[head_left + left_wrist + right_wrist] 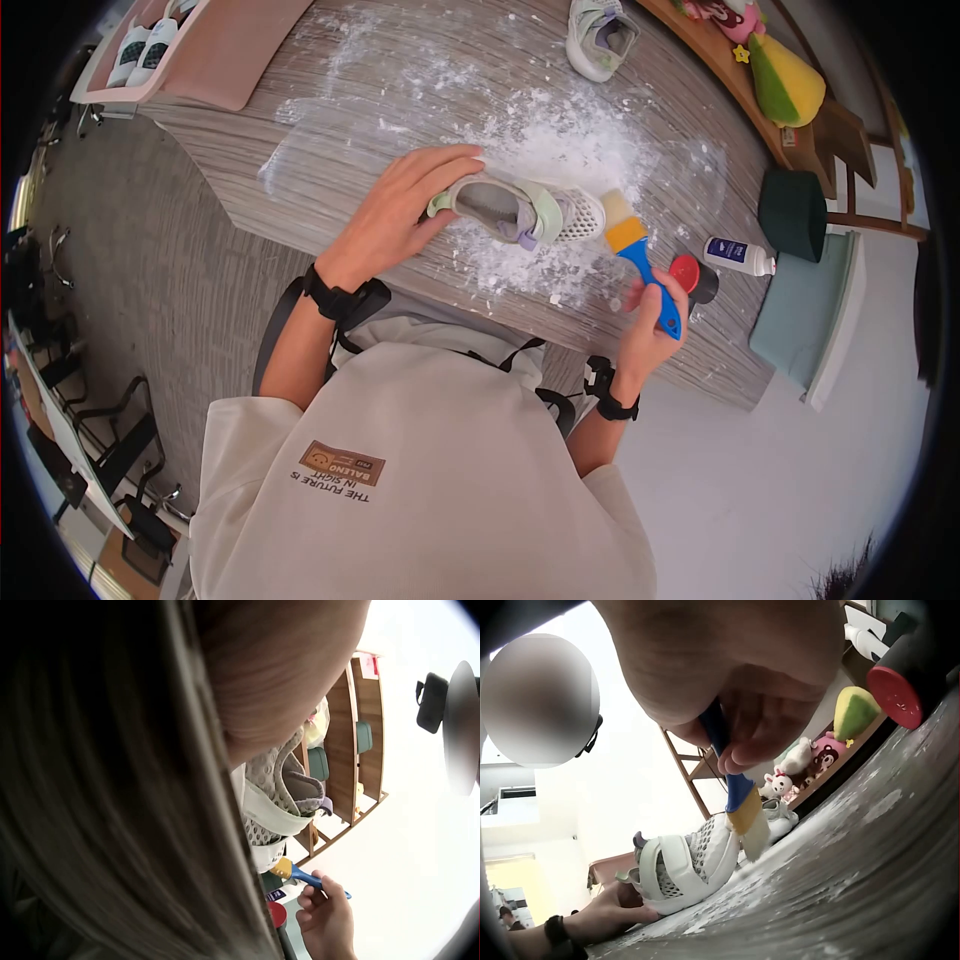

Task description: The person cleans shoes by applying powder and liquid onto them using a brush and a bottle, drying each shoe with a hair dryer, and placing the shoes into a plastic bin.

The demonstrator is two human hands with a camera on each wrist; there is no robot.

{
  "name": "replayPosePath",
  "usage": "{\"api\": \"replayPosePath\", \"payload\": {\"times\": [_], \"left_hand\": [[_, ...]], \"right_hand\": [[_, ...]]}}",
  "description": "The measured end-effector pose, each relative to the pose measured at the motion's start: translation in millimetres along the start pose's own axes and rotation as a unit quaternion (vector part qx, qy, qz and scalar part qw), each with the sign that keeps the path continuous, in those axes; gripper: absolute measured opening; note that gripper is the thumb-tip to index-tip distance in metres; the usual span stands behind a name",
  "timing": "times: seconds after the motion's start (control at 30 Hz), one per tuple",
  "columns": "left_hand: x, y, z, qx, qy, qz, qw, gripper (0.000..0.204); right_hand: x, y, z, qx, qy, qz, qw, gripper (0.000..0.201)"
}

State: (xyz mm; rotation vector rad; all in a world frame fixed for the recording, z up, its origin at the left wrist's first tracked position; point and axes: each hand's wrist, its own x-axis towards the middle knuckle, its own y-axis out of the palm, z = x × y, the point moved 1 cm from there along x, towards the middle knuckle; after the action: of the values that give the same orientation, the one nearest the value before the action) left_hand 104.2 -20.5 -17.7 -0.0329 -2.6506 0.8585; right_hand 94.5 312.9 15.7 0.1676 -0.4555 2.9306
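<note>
A light mesh shoe with a pale green strap (545, 212) stands on the powder-dusted table (330, 190). The left hand (405, 200) grips its heel end, fingers on the far side and thumb on the near side. In the right hand (655, 320) is the blue handle of a brush (640, 258), pinched between thumb and fingers. The pale bristles of the brush (754, 838) touch or nearly touch the shoe's toe (721, 847) in the right wrist view. White powder (570, 135) lies around the shoe.
A second shoe (600, 40) stands at the far edge of view. Right of the brush are a red-topped dark container (685, 270), a white bottle (738, 255) and a dark green bin (792, 215). A pink tray (225, 50) with shoes is at the upper left; plush toys (788, 80) sit upper right.
</note>
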Motion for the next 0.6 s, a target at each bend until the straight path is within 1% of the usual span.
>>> {"api": "replayPosePath", "payload": {"times": [0.03, 0.13, 0.23, 0.33, 0.43, 0.53, 0.6], "left_hand": [[-0.5, -0.4, 0.2, 0.007, 0.004, 0.001, 1.000, 0.067], [-0.3, -0.2, 0.5, 0.022, 0.015, 0.005, 1.000, 0.069], [-1.0, 0.0, -0.9, 0.027, 0.010, 0.003, 1.000, 0.070], [-1.7, 0.7, -0.3, 0.027, 0.005, -0.001, 1.000, 0.070], [-2.0, 0.5, -0.2, 0.030, 0.005, -0.001, 1.000, 0.069], [-2.5, 0.6, -0.2, 0.035, 0.005, 0.000, 0.999, 0.069], [-2.1, 0.2, -0.4, 0.035, 0.006, 0.001, 0.999, 0.069]], "right_hand": [[-1.4, 0.8, 0.9, 0.027, -0.004, -0.027, 0.999, 0.021], [-4.6, -1.5, -1.1, 0.089, -0.055, -0.011, 0.994, 0.022], [-5.7, -3.7, 3.1, 0.049, -0.044, 0.032, 0.997, 0.022], [-4.6, -6.6, -1.1, 0.004, -0.035, 0.001, 0.999, 0.023], [-2.7, -11.4, -5.5, -0.024, -0.046, 0.007, 0.999, 0.022], [-4.1, -11.9, -6.3, -0.019, -0.043, -0.006, 0.999, 0.022], [-3.2, -10.6, -5.0, 0.023, -0.045, -0.027, 0.998, 0.021]]}}
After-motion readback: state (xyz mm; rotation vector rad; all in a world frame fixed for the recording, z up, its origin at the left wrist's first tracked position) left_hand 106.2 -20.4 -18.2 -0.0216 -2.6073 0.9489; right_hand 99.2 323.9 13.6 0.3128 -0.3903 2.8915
